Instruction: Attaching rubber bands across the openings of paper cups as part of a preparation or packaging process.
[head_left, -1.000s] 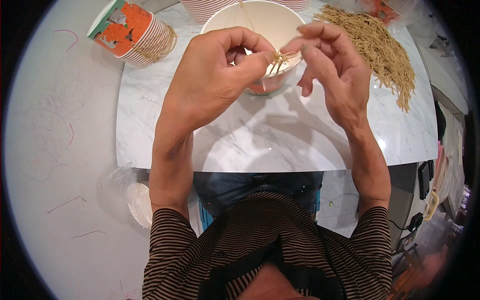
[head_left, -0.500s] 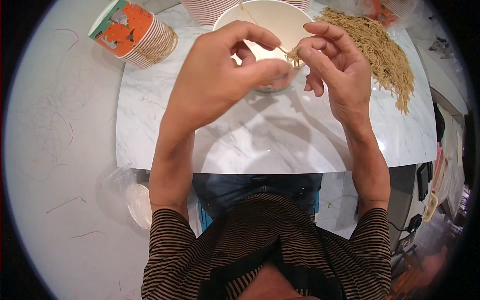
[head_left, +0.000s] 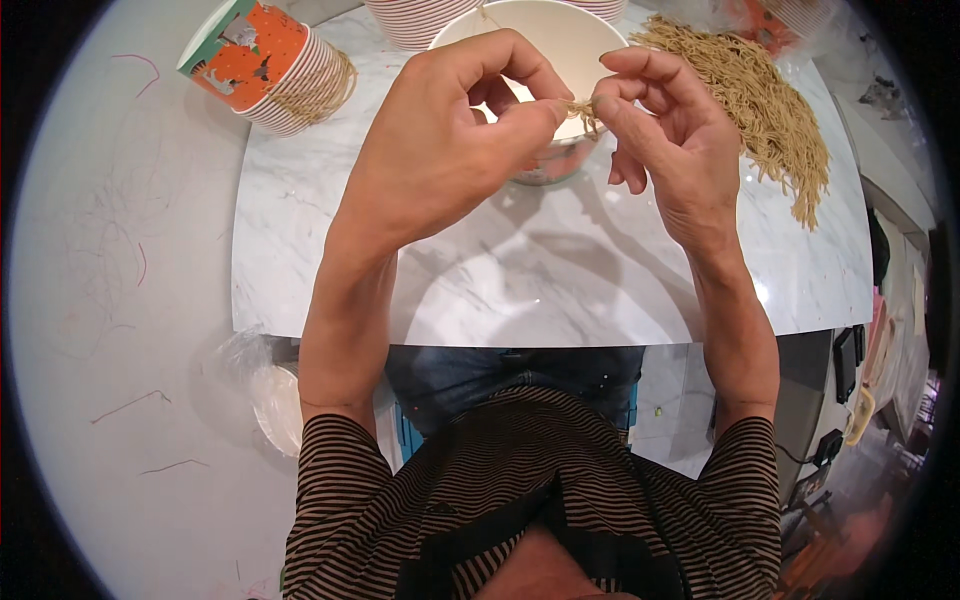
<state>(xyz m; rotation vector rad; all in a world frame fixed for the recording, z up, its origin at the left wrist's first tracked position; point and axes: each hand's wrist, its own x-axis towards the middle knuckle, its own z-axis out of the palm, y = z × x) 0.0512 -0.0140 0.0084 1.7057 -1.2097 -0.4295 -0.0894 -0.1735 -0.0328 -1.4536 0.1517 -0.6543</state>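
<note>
Between my two hands is a small knotted bit of tan string (head_left: 583, 112), held in front of a large white paper bucket (head_left: 560, 50). My left hand (head_left: 460, 120) pinches one side of it between thumb and forefinger. On the other side, my right hand (head_left: 665, 125) grips it with thumb and fingertip, the other fingers curled loosely. A thin strand of the same string runs up over the bucket's rim. To the right of my right hand lies a thick pile of tan strings (head_left: 770, 120).
An orange and green printed stack of paper buckets (head_left: 265, 70), with string wound round it, lies tilted at the far left. More stacked buckets (head_left: 410, 25) stand behind the white one. The marble tabletop (head_left: 480, 300) has a curved outline and a straight near edge.
My left thumb and forefinger have closed onto the string, beside my right fingertips. The right hand has barely moved.
</note>
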